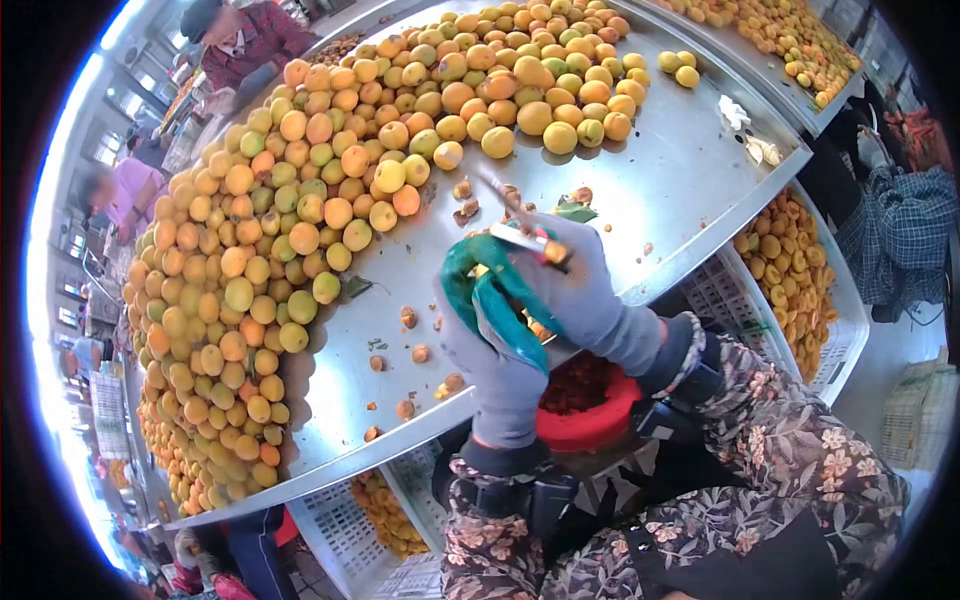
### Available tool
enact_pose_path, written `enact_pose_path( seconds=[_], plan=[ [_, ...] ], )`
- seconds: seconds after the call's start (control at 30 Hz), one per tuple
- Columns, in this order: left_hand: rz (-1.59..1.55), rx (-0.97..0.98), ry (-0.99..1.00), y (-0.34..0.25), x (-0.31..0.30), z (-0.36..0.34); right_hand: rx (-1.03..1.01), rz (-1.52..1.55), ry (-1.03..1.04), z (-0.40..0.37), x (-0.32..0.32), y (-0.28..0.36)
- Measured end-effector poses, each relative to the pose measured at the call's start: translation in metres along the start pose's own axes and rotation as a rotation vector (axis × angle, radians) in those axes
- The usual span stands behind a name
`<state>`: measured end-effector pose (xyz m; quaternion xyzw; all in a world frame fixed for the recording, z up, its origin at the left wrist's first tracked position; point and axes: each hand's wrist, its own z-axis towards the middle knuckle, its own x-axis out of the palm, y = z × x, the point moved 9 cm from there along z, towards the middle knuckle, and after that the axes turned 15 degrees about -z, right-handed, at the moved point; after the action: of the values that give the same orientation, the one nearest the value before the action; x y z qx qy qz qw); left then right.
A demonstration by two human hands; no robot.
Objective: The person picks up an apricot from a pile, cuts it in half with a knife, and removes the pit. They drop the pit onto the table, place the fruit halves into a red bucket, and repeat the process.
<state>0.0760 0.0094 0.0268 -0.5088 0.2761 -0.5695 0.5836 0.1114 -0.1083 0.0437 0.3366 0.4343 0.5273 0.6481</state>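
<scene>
My left hand point(492, 345), in a grey glove with green covering over the fingers, is curled just above the table's front edge. Orange-yellow flesh of an apricot point(540, 331) shows beside its fingers; most of the fruit is hidden. Close against it, my right hand point(585, 285), also grey-gloved, is closed round a small knife point(518, 238) with a pale handle. The blade points up and left and is smeared by motion. Several apricot stones point(466, 208) and scraps lie on the metal table point(660, 170) around the hands.
A large heap of apricots point(330, 180) covers the table's left and back. Below the front edge stand a red bowl point(600, 418) with dark contents and white crates point(335, 530) of apricot halves point(790, 265). Another person point(250, 45) works across the table.
</scene>
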Motion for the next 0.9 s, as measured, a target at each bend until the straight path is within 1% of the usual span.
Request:
enact_pose_path(
  seconds=[0.07, 0.1, 0.17, 0.2, 0.23, 0.3, 0.33, 0.37, 0.43, 0.47, 0.5, 0.53, 0.57, 0.6, 0.67, 0.77, 0.8, 0.9],
  plan=[
    [0.260, 0.291, -0.114, -0.026, 0.003, -0.006, -0.097, -0.273, 0.003, 0.002, 0.000, 0.015],
    [0.259, 0.291, -0.115, -0.025, 0.004, -0.006, -0.097, -0.273, 0.004, 0.003, 0.000, 0.014],
    [0.501, 0.481, -0.071, -0.034, 0.013, -0.013, -0.135, -0.361, 0.034, 0.006, 0.004, 0.014],
    [0.579, 0.480, -0.093, -0.025, 0.011, -0.013, -0.150, -0.396, -0.006, 0.006, 0.001, 0.018],
    [0.586, 0.485, -0.082, -0.017, 0.008, -0.014, -0.147, -0.387, -0.016, 0.005, 0.000, 0.016],
    [0.562, 0.391, -0.028, -0.001, 0.006, -0.010, -0.204, -0.488, -0.006, 0.003, 0.000, 0.013],
    [0.322, 0.225, -0.014, 0.006, 0.004, -0.004, -0.258, -0.499, -0.025, 0.003, -0.004, 0.018],
    [0.331, 0.216, -0.008, 0.013, 0.006, -0.001, -0.245, -0.494, -0.026, 0.004, -0.008, 0.016],
    [-0.355, -0.144, -0.029, 0.063, 0.000, 0.001, -0.205, -0.623, 0.025, 0.005, -0.008, 0.007],
    [0.392, 0.206, 0.115, 0.011, 0.017, -0.001, -0.225, -0.581, -0.021, 0.006, -0.011, 0.007],
    [0.405, 0.185, 0.109, -0.002, 0.032, -0.001, -0.243, -0.540, -0.067, 0.006, -0.015, 0.005],
    [-0.074, -0.150, -0.138, 0.015, 0.027, 0.007, -0.217, -0.537, -0.045, 0.008, -0.019, 0.005],
    [-0.560, -0.468, -0.387, 0.045, 0.029, -0.005, -0.192, -0.534, -0.027, 0.011, -0.023, 0.007],
    [-0.552, -0.476, -0.402, 0.048, 0.025, -0.014, -0.182, -0.529, -0.014, 0.012, -0.025, 0.005],
    [-0.587, -0.555, -0.357, 0.058, 0.033, -0.024, -0.208, -0.591, -0.072, 0.012, -0.032, 0.006],
    [-0.647, -0.661, -0.303, 0.071, 0.036, -0.043, -0.182, -0.592, -0.009, 0.015, -0.029, -0.001],
    [-0.674, -0.690, -0.278, 0.074, 0.036, -0.045, -0.222, -0.650, -0.017, 0.014, -0.029, 0.002],
    [-0.753, -0.777, -0.191, 0.086, 0.040, -0.051, -0.223, -0.687, -0.005, 0.014, -0.030, 0.005]
  ],
)
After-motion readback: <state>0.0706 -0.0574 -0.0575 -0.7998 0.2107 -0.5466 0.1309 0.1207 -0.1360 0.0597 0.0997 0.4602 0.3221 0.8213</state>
